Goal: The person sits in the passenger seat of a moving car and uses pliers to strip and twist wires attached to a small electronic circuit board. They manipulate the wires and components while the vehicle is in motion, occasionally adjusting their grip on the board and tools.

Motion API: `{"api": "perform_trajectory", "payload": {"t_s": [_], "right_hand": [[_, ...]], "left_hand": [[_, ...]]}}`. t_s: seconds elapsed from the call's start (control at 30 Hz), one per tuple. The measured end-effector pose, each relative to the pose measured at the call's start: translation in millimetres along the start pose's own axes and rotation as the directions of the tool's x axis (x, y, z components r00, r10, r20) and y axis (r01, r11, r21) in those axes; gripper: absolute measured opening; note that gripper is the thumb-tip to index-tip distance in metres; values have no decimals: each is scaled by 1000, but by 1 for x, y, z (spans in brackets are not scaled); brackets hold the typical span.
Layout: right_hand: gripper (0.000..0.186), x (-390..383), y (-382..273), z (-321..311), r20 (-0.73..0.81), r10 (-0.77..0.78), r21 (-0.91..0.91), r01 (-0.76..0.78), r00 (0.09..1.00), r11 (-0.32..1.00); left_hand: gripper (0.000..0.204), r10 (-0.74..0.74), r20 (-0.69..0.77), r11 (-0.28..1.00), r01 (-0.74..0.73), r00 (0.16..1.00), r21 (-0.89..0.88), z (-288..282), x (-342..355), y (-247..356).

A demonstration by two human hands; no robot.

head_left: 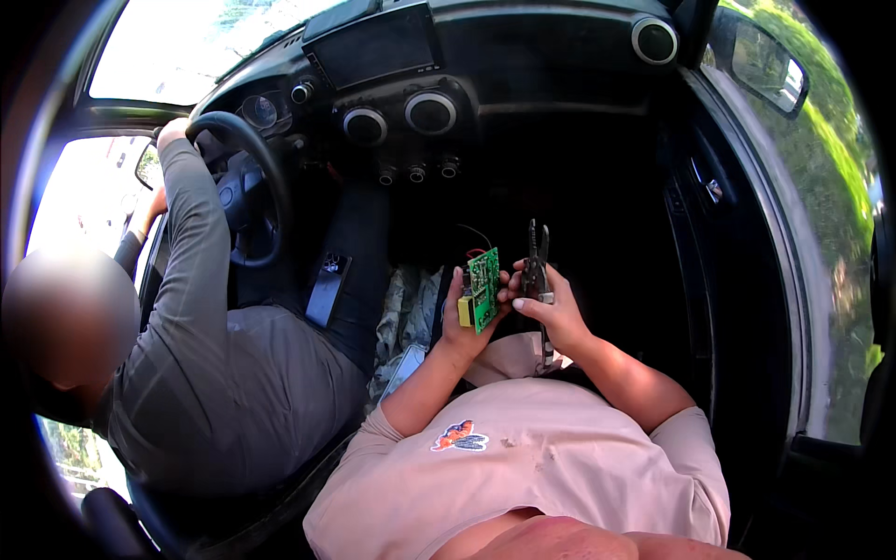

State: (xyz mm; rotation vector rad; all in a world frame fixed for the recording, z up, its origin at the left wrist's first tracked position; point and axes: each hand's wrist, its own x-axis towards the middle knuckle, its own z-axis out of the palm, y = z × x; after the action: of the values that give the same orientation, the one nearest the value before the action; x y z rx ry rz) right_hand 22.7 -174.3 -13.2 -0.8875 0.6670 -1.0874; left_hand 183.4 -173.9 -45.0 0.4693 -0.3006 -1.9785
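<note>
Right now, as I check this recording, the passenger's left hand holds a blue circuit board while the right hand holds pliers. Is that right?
Not quite: the circuit board is green, not blue, as the head view shows. The left hand does hold it, and the right hand holds pliers.

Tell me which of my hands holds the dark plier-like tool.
Your right hand, nearer the door, holds the plier-like tool; your left hand instead holds the green circuit board.

Narrow gap between circuit board [483, 291] and pliers [533, 271]
</note>
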Motion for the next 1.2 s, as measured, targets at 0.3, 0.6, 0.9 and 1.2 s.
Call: {"api": "perform_trajectory", "payload": {"t_s": [0.3,0.6,0.9,1.2], "right_hand": [[43,-5,1,-7,-26,158,-27,-159,987,987],[37,0,-9,-14,11,178,159,-177,984,971],[39,-14,36,3,101,115,472,-149,988,869],[31,7,26,-6,-52,254,453,-204,966,868]], "left_hand": [[23,510,-91,644,-310,855,699,1,5,-19],[25,553,184,414,-459,813,786,26,-1,-4],[26,474,153,324,-333,867,886,-7,-5,9],[29,403,189,316,-330,896,890,-10,12,17]]}}
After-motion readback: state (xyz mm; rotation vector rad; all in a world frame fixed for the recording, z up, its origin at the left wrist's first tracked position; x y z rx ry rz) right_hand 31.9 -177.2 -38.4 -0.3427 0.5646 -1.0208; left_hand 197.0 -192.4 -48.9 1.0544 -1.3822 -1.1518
